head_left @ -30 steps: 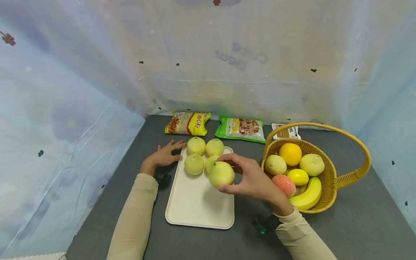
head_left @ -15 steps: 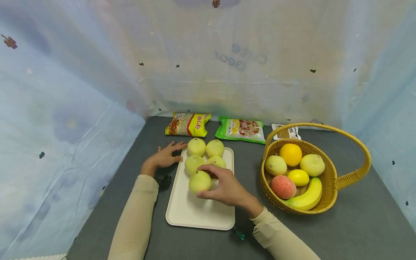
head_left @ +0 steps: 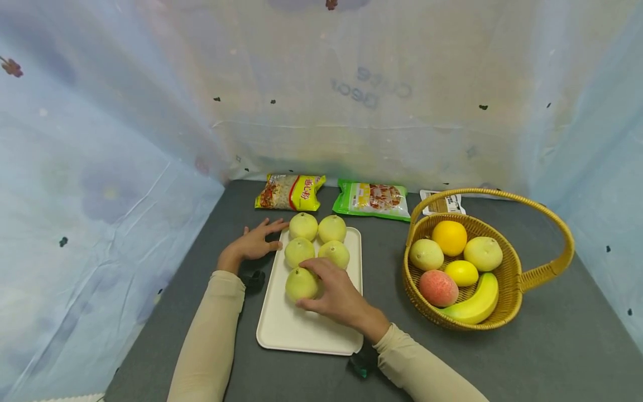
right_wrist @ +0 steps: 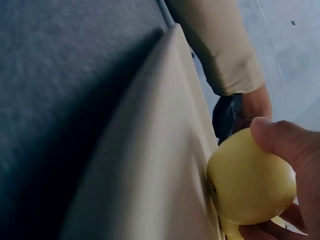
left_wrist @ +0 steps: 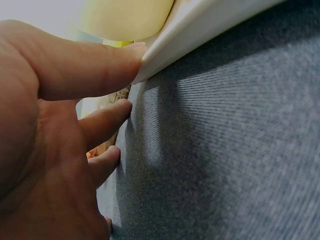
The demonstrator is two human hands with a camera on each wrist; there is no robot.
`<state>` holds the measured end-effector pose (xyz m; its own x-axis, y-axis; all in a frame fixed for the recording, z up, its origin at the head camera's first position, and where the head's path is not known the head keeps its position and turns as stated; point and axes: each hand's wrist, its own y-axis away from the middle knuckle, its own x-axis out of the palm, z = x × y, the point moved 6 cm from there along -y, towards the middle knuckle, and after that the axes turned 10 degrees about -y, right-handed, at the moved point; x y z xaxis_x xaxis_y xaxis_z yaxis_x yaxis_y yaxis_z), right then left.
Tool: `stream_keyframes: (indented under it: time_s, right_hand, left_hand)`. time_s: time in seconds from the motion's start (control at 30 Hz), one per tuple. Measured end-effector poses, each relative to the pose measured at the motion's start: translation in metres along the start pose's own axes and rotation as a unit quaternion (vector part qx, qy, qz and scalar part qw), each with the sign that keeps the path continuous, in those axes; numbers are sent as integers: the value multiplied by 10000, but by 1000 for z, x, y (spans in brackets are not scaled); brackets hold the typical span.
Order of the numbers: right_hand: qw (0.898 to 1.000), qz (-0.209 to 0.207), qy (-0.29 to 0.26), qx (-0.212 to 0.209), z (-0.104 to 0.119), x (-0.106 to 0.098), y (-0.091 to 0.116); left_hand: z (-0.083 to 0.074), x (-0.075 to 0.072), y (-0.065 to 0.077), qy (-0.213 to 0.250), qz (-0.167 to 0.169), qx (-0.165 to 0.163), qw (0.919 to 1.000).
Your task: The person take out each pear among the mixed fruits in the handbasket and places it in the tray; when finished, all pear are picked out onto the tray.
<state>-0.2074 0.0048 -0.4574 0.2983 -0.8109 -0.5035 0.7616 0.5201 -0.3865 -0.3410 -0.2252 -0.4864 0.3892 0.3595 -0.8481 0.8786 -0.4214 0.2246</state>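
Note:
My right hand (head_left: 341, 295) grips a round yellow-green pear (head_left: 300, 283) between thumb and fingers, low over the cream tray (head_left: 301, 335). In the right wrist view the pear (right_wrist: 252, 177) is right at the tray's surface, with the thumb on its side. Two rows of similar pears, including a pear (head_left: 300, 253) just beyond the held one, sit at the tray's far end. My left hand (head_left: 253, 241) rests on the table with fingers spread beside the tray's far left corner. In the left wrist view its thumb (left_wrist: 100, 70) touches the tray's rim (left_wrist: 170, 47).
A wicker basket (head_left: 512, 301) with a tall handle stands at right, holding an orange (head_left: 449, 238), a peach (head_left: 438, 288), a lemon (head_left: 461, 273), a banana (head_left: 477, 304) and pears. Behind the tray lie a yellow food packet (head_left: 291, 192), a green one (head_left: 373, 200) and a small pouch (head_left: 444, 204).
My right hand has carried the pear left and down, from over the tray's right side to its left side, below the near row. The left hand has stayed in place.

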Motion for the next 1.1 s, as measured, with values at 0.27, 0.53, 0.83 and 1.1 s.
stream_keyframes:
  time_s: [0.27,0.53,0.83,1.1]
  right_hand:
    - [9956,-84,929,-37,10,5,-1]
    - [9941,102,1077,-10,15,-1,-2]
    - [9995,260,99,-131,28,-41,9]
    - [9992,319,-219,86,36,-100,32]
  left_hand:
    - [0,1,-1,8,-14,-14,10000]
    - [-1,0,0,5,15,-19,10000]
    - [-1,-2,-1,-16,-36,-12,10000]
    - [0,0,0,104,39,-22,9999]
